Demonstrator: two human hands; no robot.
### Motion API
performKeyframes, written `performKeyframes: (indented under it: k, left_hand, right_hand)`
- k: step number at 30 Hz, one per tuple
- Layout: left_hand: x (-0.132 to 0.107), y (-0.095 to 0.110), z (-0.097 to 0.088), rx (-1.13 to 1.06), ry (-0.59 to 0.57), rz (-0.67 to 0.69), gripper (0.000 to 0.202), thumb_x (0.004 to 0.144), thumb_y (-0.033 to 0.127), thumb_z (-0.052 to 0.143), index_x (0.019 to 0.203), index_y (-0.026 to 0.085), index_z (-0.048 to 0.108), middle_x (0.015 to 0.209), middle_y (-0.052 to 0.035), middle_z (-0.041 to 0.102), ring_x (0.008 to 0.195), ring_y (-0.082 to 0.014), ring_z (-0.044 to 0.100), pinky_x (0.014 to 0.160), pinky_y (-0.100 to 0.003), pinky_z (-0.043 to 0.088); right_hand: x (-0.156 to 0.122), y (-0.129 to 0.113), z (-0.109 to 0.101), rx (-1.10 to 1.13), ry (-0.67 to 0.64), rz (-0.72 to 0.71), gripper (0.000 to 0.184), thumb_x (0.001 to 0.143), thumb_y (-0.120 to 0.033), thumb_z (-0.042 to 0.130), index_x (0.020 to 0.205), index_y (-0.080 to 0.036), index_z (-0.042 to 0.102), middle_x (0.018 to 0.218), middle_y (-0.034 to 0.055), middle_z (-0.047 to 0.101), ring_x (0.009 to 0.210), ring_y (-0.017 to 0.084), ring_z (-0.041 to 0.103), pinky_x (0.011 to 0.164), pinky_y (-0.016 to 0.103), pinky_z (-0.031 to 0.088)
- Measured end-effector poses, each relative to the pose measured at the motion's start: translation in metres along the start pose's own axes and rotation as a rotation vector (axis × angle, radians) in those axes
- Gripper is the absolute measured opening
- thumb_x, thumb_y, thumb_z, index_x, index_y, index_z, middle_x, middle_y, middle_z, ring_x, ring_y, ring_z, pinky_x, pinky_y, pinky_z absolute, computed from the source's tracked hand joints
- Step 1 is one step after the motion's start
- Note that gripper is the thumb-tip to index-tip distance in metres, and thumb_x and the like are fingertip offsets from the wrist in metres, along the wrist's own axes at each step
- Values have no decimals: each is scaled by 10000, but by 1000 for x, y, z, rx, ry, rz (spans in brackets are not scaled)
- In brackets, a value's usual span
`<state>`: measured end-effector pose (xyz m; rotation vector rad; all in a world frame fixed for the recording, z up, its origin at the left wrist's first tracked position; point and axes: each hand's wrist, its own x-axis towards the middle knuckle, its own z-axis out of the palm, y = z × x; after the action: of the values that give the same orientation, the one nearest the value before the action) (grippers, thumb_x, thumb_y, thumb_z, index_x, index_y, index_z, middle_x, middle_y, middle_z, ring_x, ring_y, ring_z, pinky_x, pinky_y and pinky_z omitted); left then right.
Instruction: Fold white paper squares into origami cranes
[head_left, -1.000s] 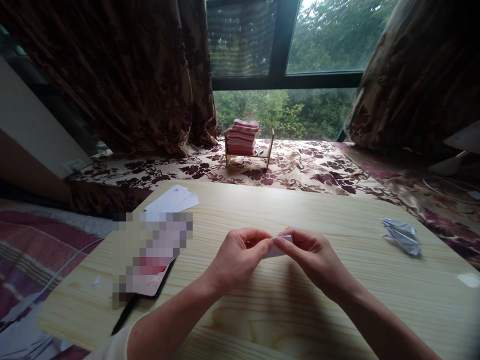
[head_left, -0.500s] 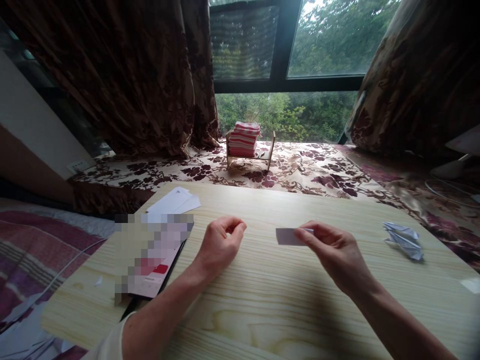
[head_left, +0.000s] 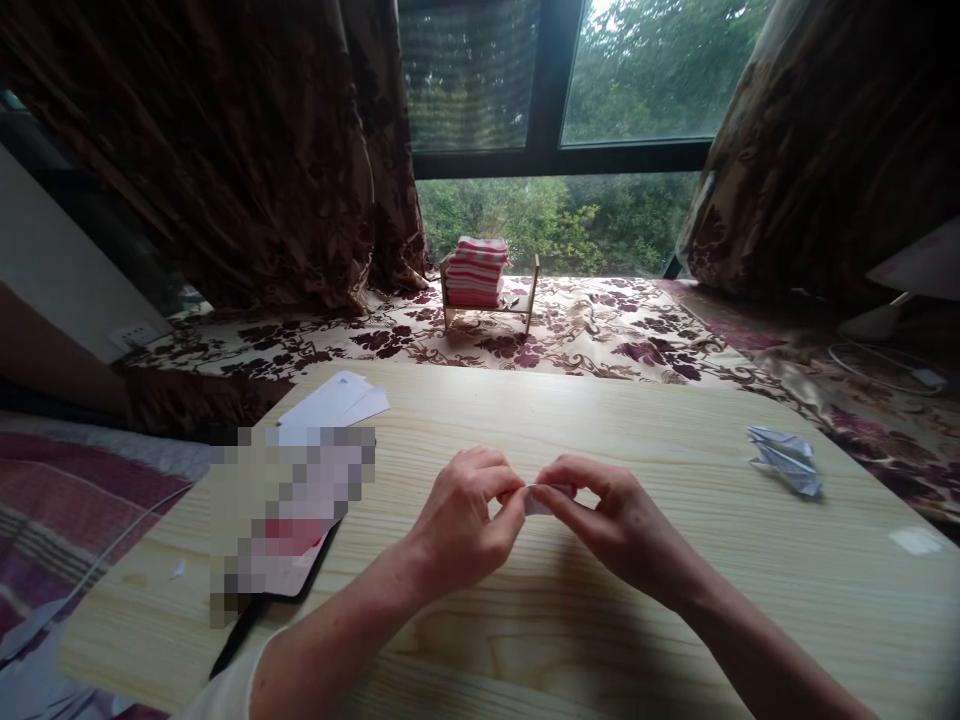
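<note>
A small piece of white paper (head_left: 537, 503) is pinched between both hands above the middle of the table; most of it is hidden by the fingers. My left hand (head_left: 472, 515) grips its left end between thumb and forefinger. At the other end, my right hand (head_left: 596, 495) has thumb and fingers closed on the same paper. Folded paper pieces (head_left: 784, 462) lie together on the table to the right of my hands. To the left, flat white paper sheets (head_left: 330, 405) overlap near the far edge.
The light wooden table (head_left: 660, 430) has rounded corners. At its left rests a partly blurred phone or tablet (head_left: 300, 575). A paper scrap (head_left: 177, 569) lies near the left edge. Beyond the table, striped folded cloths (head_left: 477, 272) sit on a small wooden stand (head_left: 531, 295).
My left hand has moved right and taken hold of the paper. My right hand has come left and slightly down with it. The camera view has shifted slightly.
</note>
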<state>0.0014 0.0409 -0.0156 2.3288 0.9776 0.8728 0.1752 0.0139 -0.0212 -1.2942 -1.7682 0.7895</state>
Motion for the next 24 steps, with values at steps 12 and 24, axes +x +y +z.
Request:
performKeyframes:
  k: [12,24]
  left_hand:
    - [4,5,0,51,34,-11,255,826,153,501,618,160,648,642,-46,584,685,-168,516,676,-291,380]
    - [4,5,1,-206,127,-212,220,827,179,526,661,143,666,675,-29,608,685,-153,556,653,-258,405]
  right_hand:
    - [11,6,-11,160,67,112,190,749,-322,656,650,-167,707,650,22,658,647,161,570,606,270,432]
    - [12,10,-5,262,148,146,283,813,-435,579,807,-168,669,747,22,639,696,152,559,653,277,438]
